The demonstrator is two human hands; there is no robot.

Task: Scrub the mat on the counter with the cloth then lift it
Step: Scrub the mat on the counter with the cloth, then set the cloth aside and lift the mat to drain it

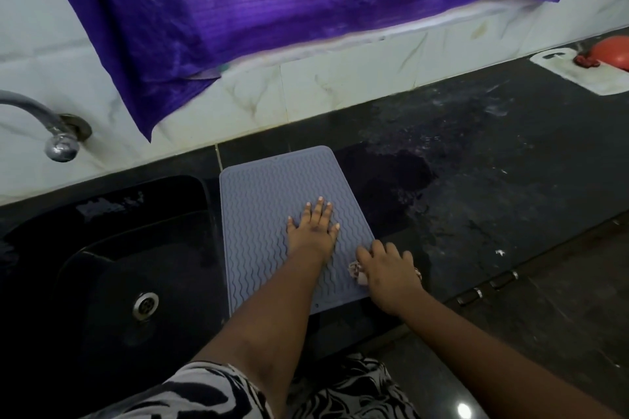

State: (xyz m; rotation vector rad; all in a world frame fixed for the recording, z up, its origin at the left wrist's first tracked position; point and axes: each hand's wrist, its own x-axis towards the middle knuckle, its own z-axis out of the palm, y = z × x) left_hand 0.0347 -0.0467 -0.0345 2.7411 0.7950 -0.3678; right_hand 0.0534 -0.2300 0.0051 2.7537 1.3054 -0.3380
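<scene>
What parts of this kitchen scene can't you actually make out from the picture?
- Cloth: mostly hidden under the right hand; only small bits show.
- Mat: its near right corner is covered by that hand, and the left hand and forearm hide more.
- Tap: cut off by the left edge.
- Red object: cut off at the right edge; unidentifiable.

the left hand (315,226) lies flat, fingers spread, on the ribbed grey mat (269,201) on the dark worktop (493,180). the right hand (388,269) is closed over a crumpled cloth (357,271) (mostly hidden) at the mat's right edge, beside the black sink (102,248).
</scene>
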